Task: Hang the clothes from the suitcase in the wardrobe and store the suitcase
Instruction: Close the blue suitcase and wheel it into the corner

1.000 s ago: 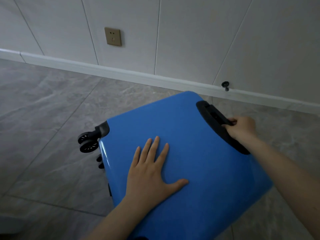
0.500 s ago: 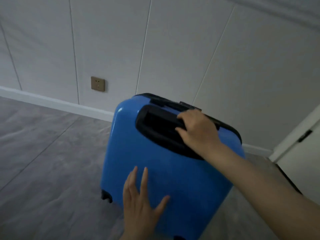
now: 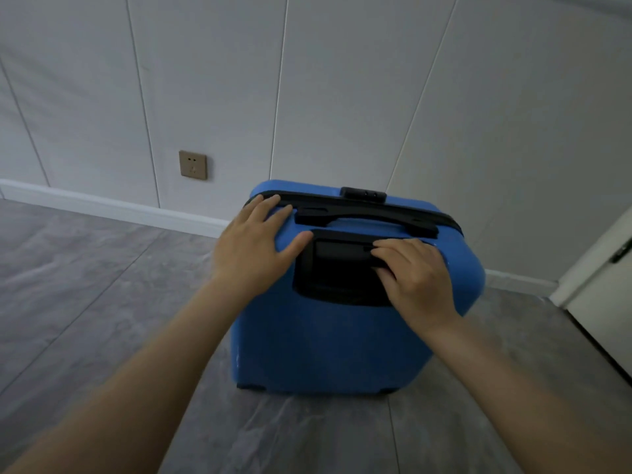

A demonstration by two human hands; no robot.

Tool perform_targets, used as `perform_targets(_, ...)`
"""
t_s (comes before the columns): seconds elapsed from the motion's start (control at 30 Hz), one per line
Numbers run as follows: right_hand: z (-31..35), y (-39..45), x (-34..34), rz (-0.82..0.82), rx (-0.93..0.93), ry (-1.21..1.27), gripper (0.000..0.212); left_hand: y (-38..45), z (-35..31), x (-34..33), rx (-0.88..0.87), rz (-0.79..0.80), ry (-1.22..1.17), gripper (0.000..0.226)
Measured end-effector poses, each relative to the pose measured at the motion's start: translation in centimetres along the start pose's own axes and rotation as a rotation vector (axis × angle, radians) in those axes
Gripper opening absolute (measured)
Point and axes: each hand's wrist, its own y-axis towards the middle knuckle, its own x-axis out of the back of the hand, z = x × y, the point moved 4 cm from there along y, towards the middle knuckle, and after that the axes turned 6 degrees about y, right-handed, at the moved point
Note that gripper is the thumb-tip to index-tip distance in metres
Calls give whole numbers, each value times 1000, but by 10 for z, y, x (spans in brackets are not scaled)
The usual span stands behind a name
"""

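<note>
A closed blue hard-shell suitcase [image 3: 328, 343] stands upright on the grey tiled floor, close to the wall. Its top carries a black carry handle [image 3: 366, 218], a black lock [image 3: 363, 194] and a black recess holding the pull handle [image 3: 337, 268]. My left hand [image 3: 254, 242] lies flat on the top left corner of the case, fingers spread. My right hand [image 3: 415, 277] is curled over the right end of the pull handle in the recess. No clothes and no wardrobe are in view.
A panelled light wall [image 3: 342, 97] with a white skirting board [image 3: 113, 208] runs behind the case. A tan wall socket [image 3: 193, 165] sits low on the left. A white door with a dark hinge [image 3: 612, 275] stands at the right edge.
The suitcase went from lying tilted to standing upright. My left hand moved from its front face up to the top left corner. My right hand stayed on the pull handle.
</note>
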Motion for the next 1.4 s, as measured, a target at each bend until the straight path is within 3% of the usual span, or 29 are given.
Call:
perform_targets(0.13, -2, 21, 10, -32, -22, 46, 13, 7, 6, 0, 37, -24, -200, 46)
perform_targets(0.3, -14, 93, 65, -115, -46, 66, 12, 7, 5, 1, 39, 20, -204, 42)
perform_targets(0.47, -23, 158, 112, -114, -21, 55, 16, 17, -5, 28, 55, 183, -168, 55)
perform_targets(0.53, -27, 180, 128, -128, -33, 76, 16, 30, -23, 56, 140, 201, -371, 58)
perform_targets(0.63, -37, 227, 164, -195, -38, 67, 17, 62, -75, 111, 186, 55, -979, 77)
perform_targets(0.7, -44, 265, 194, -247, -54, 68, 17, 90, -115, 152, 154, -17, -1226, 64)
perform_targets(0.8, -49, 296, 220, -260, -4, 35, 16, 123, -158, 202, 144, -123, -1357, 53)
perform_targets(0.9, -55, 304, 225, -241, 23, 31, 16, 136, -167, 208, 289, -253, -1342, 55)
perform_targets(1.07, -67, 316, 222, -174, 98, 24, 20, 144, -166, 201, 478, -217, -1395, 54)
perform_targets(1.13, -78, 328, 226, -70, 58, 18, 36, 149, -164, 204, 578, -150, -1412, 57)
perform_targets(1.2, -90, 337, 230, 141, -157, 47, 56, 149, -164, 208, 652, -75, -1372, 60)
perform_targets(1.3, -104, 344, 219, 688, -472, 275, 33, 152, -166, 217, 824, 44, -1293, 64)
perform_targets(1.4, -100, 349, 218, 934, -520, 386, 30, 150, -169, 229, 977, 141, -1333, 68)
